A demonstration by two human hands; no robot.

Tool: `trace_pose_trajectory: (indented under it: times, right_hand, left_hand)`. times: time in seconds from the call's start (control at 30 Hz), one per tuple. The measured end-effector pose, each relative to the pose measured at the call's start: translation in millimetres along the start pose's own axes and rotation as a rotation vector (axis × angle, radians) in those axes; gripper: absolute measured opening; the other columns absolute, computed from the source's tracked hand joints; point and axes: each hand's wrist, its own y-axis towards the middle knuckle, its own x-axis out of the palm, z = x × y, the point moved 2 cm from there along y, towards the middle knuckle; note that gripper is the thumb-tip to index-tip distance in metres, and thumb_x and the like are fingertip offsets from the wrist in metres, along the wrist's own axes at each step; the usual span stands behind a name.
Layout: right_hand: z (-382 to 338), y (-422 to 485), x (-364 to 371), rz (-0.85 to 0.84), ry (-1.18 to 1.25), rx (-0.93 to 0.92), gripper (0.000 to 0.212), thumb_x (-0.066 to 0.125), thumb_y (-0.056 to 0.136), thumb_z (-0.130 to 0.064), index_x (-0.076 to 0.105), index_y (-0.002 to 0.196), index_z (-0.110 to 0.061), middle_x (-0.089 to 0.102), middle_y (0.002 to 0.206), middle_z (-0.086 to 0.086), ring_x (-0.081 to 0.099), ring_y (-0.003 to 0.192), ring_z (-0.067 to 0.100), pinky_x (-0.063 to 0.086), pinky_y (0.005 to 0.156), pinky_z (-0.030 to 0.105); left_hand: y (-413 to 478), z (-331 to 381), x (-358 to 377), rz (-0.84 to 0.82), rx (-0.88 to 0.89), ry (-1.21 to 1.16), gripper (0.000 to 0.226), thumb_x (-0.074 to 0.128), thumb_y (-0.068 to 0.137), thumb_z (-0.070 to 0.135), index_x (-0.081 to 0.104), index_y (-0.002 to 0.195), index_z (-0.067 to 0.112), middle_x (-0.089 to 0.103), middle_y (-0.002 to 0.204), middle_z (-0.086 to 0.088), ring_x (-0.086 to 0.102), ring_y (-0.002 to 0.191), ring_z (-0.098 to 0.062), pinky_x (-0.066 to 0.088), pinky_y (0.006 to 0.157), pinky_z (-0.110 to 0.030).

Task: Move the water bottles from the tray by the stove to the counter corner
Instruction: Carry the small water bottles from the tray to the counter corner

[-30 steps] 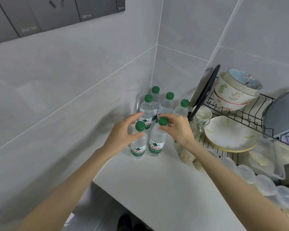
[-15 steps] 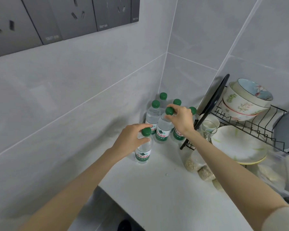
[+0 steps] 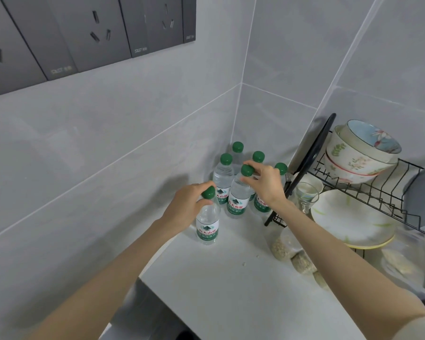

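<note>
Several clear water bottles with green caps and green-and-white labels stand in the white counter corner (image 3: 231,278). My left hand (image 3: 187,207) grips the neck of the nearest bottle (image 3: 207,224), which stands apart at the front left. My right hand (image 3: 265,182) pinches the cap of another bottle (image 3: 237,200) standing beside the back cluster (image 3: 223,177). Both held bottles are upright with their bases on the counter. No tray or stove is in view.
A black wire dish rack (image 3: 368,192) to the right holds stacked bowls (image 3: 361,153), a plate (image 3: 351,217) and a glass (image 3: 306,195). Small bags of grain (image 3: 292,253) lie by its foot. Dark wall sockets (image 3: 88,35) sit above left. The counter's left edge drops off.
My right hand has carried its bottle back toward the cluster in the corner. My left hand keeps its bottle at the front left. The view has drawn back a little.
</note>
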Motion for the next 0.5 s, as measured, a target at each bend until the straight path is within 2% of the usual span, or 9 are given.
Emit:
trace_pose_trajectory:
  times: [0.07,0.13,0.23,0.3,0.4,0.5]
  right_hand:
    - [1,1,0,0.001,0.012,0.004,0.039,0.077,0.078,-0.008,0.067,0.116,-0.011,0.073,0.103,0.005,0.067,0.097,0.015,0.051,0.090,0.021]
    - [1,1,1,-0.001,0.016,0.011,0.040,0.078,0.077,-0.008,0.067,0.116,-0.012,0.073,0.102,0.005,0.068,0.095,0.015,0.050,0.089,0.019]
    - [2,2,2,-0.009,0.016,0.025,0.040,0.078,0.076,-0.008,0.068,0.114,-0.014,0.073,0.100,0.003,0.069,0.094,0.019,0.052,0.089,0.022]
    - [3,3,2,-0.013,0.009,0.032,0.038,0.078,0.075,-0.009,0.068,0.112,-0.016,0.073,0.097,0.001,0.069,0.092,0.023,0.055,0.090,0.030]
    - [4,5,1,-0.014,0.000,0.034,0.035,0.079,0.074,-0.008,0.069,0.106,-0.018,0.073,0.092,-0.001,0.069,0.090,0.024,0.056,0.088,0.036]
    - [4,5,1,-0.008,0.012,0.039,0.034,0.079,0.073,-0.006,0.069,0.104,-0.018,0.074,0.091,0.001,0.069,0.090,0.025,0.056,0.088,0.036]
  left_hand:
    - [8,2,-4,0.005,0.010,-0.014,0.019,0.066,0.086,0.010,0.055,0.094,0.023,0.049,0.067,0.015,0.043,0.060,-0.005,0.032,0.062,-0.020]
    - [19,2,-7,0.021,0.008,-0.024,0.017,0.065,0.085,0.007,0.056,0.093,0.018,0.053,0.071,0.011,0.045,0.064,-0.008,0.036,0.065,-0.018]
    - [34,2,-10,0.027,0.006,-0.014,0.015,0.065,0.085,0.005,0.056,0.093,0.013,0.054,0.072,0.004,0.044,0.064,-0.012,0.040,0.068,-0.027]
    - [41,3,-9,0.034,0.010,-0.007,0.017,0.065,0.085,0.004,0.053,0.089,0.015,0.053,0.072,0.002,0.043,0.064,-0.014,0.037,0.067,-0.026]
    - [47,4,-4,0.064,0.000,0.035,0.016,0.065,0.085,0.002,0.056,0.093,0.012,0.057,0.074,0.000,0.045,0.064,-0.014,0.033,0.059,-0.012]
    - [50,3,0,0.084,-0.013,0.064,0.016,0.064,0.085,0.002,0.058,0.098,0.010,0.060,0.077,-0.001,0.047,0.065,-0.017,0.030,0.057,-0.016]
